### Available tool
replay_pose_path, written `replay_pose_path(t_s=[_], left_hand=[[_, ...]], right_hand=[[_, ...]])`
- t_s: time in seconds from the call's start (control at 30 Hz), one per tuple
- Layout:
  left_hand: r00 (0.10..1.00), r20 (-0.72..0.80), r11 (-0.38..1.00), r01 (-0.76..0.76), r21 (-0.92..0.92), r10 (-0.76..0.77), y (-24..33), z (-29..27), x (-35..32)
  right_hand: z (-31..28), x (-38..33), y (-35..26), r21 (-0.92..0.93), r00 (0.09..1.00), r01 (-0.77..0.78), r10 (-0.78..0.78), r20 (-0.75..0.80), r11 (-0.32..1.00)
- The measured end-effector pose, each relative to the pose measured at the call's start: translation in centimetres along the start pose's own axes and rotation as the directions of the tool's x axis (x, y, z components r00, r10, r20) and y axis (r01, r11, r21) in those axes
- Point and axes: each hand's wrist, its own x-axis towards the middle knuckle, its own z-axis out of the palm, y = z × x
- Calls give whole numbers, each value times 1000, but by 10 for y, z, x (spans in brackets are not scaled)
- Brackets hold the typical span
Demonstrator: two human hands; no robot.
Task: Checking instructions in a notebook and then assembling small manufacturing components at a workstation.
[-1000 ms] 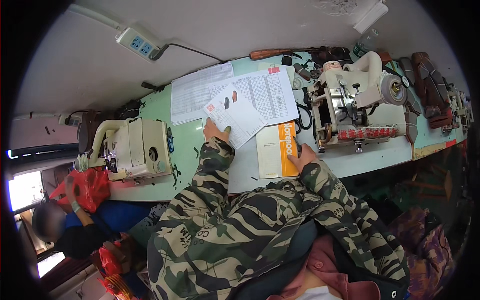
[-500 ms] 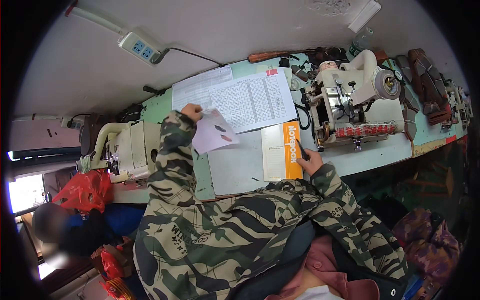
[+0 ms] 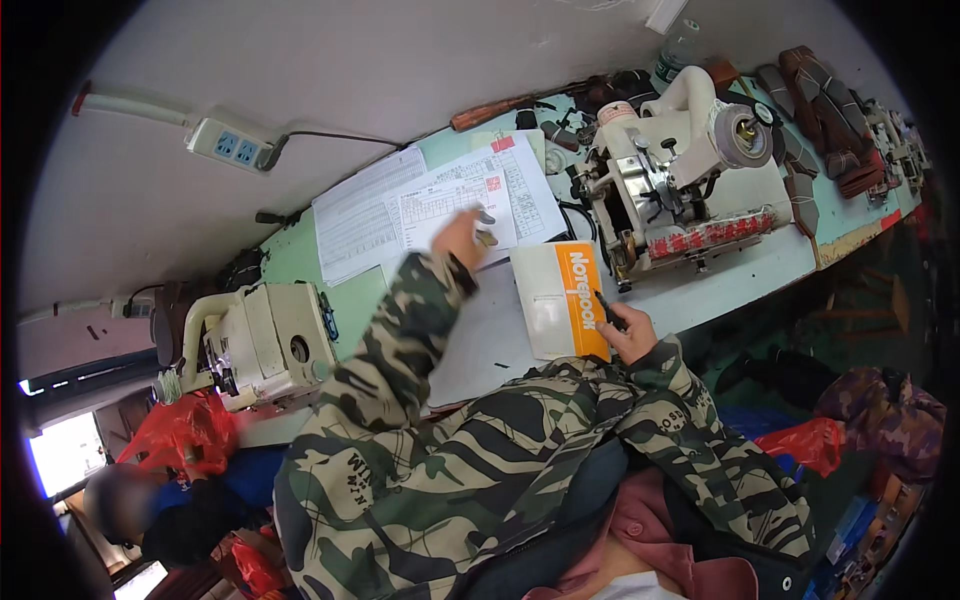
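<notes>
My left hand (image 3: 458,240) reaches over a white printed slip (image 3: 440,205) with a red stamp, which lies on top of larger printed sheets (image 3: 535,180). Its fingers touch the slip's lower right part, beside a small grey oval piece (image 3: 486,216) and a brownish one (image 3: 487,238); whether these are fixed to the slip I cannot tell. Closed around a dark pen (image 3: 612,312), my right hand (image 3: 632,337) rests at the right edge of a notebook (image 3: 545,300) with an orange band. The notebook lies shut on the table, angled slightly.
A cream sewing machine (image 3: 690,190) stands right of the papers, another (image 3: 265,345) at the left. Brown strapped pieces (image 3: 825,110) lie at the far right, and a bottle (image 3: 678,52) stands against the wall. Near the left machine sits a person (image 3: 190,515) beside a red bag (image 3: 185,435).
My left hand has moved right and laid the lifted slip flat on the sheets. My right hand stays by the notebook with the pen. The view has turned a little.
</notes>
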Motion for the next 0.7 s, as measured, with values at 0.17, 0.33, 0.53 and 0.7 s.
replay_pose_path(t_s=[0.17, 0.33, 0.53, 0.7], left_hand=[[954, 290, 985, -31, -169, 79, 77, 43, -110], [969, 218, 991, -103, -85, 119, 80, 73, -139], [977, 154, 984, -129, -122, 147, 65, 84, -154], [958, 221, 946, 235, -226, -185, 58, 93, -162]], right_hand=[[-4, 15, 5, -147, 999, -51, 48, -23, 988], [11, 44, 26, -51, 1000, 23, -23, 13, 998], [44, 65, 22, 144, 974, -185, 162, 157, 972], [35, 54, 29, 38, 976, -153, 144, 166, 988]])
